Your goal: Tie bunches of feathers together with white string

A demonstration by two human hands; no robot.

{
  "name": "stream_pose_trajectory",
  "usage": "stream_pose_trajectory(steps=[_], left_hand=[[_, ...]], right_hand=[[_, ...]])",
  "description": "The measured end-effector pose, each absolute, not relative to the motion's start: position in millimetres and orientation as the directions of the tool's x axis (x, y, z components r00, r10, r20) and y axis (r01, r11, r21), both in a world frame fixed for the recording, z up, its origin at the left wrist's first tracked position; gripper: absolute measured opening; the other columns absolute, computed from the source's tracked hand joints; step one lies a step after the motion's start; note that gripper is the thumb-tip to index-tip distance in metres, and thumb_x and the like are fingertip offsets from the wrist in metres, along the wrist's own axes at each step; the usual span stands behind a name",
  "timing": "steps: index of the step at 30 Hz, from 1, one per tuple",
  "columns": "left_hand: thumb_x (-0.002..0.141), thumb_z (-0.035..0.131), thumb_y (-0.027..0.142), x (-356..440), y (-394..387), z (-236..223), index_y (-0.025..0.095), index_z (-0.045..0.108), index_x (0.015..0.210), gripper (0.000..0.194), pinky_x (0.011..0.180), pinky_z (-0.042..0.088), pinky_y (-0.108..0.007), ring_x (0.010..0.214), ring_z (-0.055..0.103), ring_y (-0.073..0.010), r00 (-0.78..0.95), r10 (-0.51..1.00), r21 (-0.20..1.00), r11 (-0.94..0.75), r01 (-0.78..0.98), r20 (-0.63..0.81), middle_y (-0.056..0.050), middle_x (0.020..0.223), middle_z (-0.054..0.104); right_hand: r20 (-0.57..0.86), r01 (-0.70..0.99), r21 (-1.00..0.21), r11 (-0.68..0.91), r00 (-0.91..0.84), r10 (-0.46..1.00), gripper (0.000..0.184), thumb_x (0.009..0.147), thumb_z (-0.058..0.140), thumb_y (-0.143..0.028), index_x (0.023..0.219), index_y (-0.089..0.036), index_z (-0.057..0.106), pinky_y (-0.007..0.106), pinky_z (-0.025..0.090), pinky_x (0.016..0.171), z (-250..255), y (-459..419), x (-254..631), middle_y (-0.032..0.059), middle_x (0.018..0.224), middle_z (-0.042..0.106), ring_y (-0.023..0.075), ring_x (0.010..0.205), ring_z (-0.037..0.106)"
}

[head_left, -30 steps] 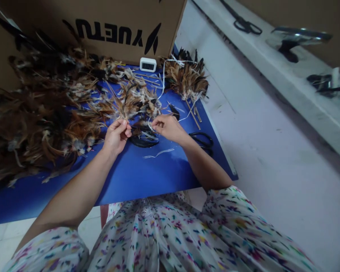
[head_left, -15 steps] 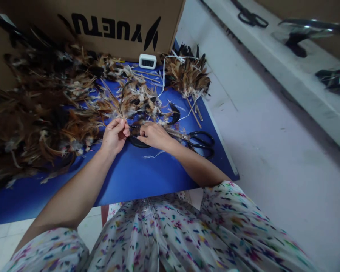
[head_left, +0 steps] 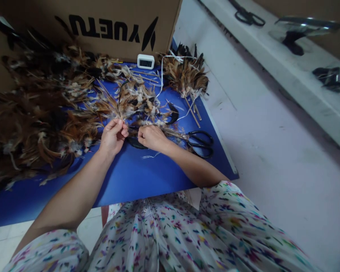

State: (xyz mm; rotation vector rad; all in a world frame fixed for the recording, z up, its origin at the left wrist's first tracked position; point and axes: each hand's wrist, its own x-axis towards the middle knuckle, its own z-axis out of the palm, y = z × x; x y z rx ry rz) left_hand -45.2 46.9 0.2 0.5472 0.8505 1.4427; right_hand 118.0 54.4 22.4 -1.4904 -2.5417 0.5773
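Fingers pinched, my left hand (head_left: 112, 136) grips the base of a small bunch of brown feathers (head_left: 113, 105), whose tips fan up and away from me. Just to the right is my right hand (head_left: 152, 137), its fingers curled closed; what they hold, if anything, is hidden. A dark feather (head_left: 134, 142) lies below and between the two hands. Black-handled scissors (head_left: 200, 143) rest beside my right wrist, their blades pointing left and partly covered by loose feathers. More brown and white feathers (head_left: 138, 96) lie scattered just beyond my hands.
A large heap of feathers (head_left: 25, 128) covers the left of the blue table (head_left: 121, 181). A tied feather bundle with sticks (head_left: 185, 75) lies at the back right. A small white digital clock (head_left: 145, 61) stands before a cardboard box (head_left: 107, 45). The wall ledge (head_left: 260, 49) holds more scissors (head_left: 249, 17).
My right hand has shifted very slightly, its fingers curling more tightly. My left hand keeps its pinch on the feathers. The whole view has moved a little.
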Motion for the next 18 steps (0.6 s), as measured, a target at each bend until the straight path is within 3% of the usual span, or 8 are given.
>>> stream_pose_trajectory(steps=[4, 8, 15, 18], left_hand=[[0.078, 0.074, 0.016, -45, 47, 1, 0.015, 0.060, 0.068, 0.017, 0.043, 0.037, -0.016, 0.044, 0.045, -0.0047, -0.076, 0.983, 0.770, 0.083, -0.632, -0.168, 0.003, 0.055, 0.057], [0.079, 0.075, 0.017, -45, 47, 2, 0.015, 0.059, 0.068, 0.019, 0.043, 0.037, -0.016, 0.043, 0.044, -0.0044, -0.082, 0.983, 0.762, 0.074, -0.643, -0.165, 0.003, 0.056, 0.056], [0.079, 0.073, 0.014, -46, 47, 2, 0.016, 0.058, 0.067, 0.019, 0.043, 0.036, -0.016, 0.043, 0.045, -0.0051, -0.079, 0.982, 0.748, 0.077, -0.659, -0.171, 0.003, 0.056, 0.057], [0.078, 0.073, 0.014, -47, 47, 1, 0.016, 0.058, 0.068, 0.018, 0.043, 0.037, -0.016, 0.043, 0.045, -0.0052, -0.077, 0.983, 0.743, 0.076, -0.665, -0.169, 0.003, 0.056, 0.057]], right_hand=[[-0.058, 0.802, -0.424, 0.419, -0.487, 0.872, 0.015, 0.081, 0.055, -0.017, 0.084, -0.016, 0.070, 0.029, 0.040, 0.070, 21, 55, 120, 0.0081, 0.090, 0.072, 0.0187, 0.079, 0.063], [0.030, 0.730, -0.562, 0.390, -0.454, 0.891, 0.010, 0.079, 0.057, -0.014, 0.077, -0.016, 0.066, 0.026, 0.040, 0.069, 25, 59, 127, 0.0040, 0.079, 0.068, 0.0139, 0.072, 0.059], [0.081, 0.477, -0.842, 0.250, -0.346, 0.935, 0.008, 0.072, 0.061, -0.011, 0.073, -0.017, 0.057, 0.022, 0.043, 0.060, 20, 75, 139, -0.0051, 0.063, 0.058, 0.0089, 0.059, 0.056], [-0.017, 0.316, -0.945, 0.089, -0.316, 0.949, 0.014, 0.072, 0.061, -0.009, 0.082, -0.017, 0.057, 0.021, 0.048, 0.053, 16, 80, 140, -0.0053, 0.064, 0.059, 0.0099, 0.057, 0.061]])
